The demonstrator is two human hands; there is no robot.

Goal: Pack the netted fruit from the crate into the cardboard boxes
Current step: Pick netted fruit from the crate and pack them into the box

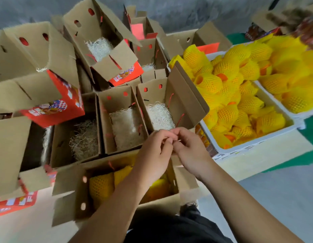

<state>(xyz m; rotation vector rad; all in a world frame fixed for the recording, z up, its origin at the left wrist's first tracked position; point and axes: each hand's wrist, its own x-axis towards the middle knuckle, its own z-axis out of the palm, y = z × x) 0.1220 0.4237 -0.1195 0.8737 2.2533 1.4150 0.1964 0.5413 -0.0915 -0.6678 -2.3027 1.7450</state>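
Grey concrete floor (pixel 169 11) is running under everything, and cardboard is crowding it from the far left, where red-printed cartons (pixel 52 106) are lying tipped, flaps splayed, likely parked until wanted. Moving in, a row of open boxes (pixel 124 120) is standing upright with pale shredded padding (pixel 125 128) waiting in the bottoms, presumably to cushion fruit. Nearest the person, one front box (pixel 117 193) is already holding netted fruit (pixel 101 187). Above it the left hand (pixel 154 151) and right hand (pixel 190 149) are meeting, fingertips curled and touching, seemingly pinching something thin between them, perhaps a red cord handle (pixel 170 99) like those dangling from the boxes; blur is hiding exactly what. Over on the right, the white crate (pixel 254 146) is sitting within easy reach, heaped with yellow-netted fruit (pixel 227 95), and a second crate (pixel 299 114) is waiting just beyond it.
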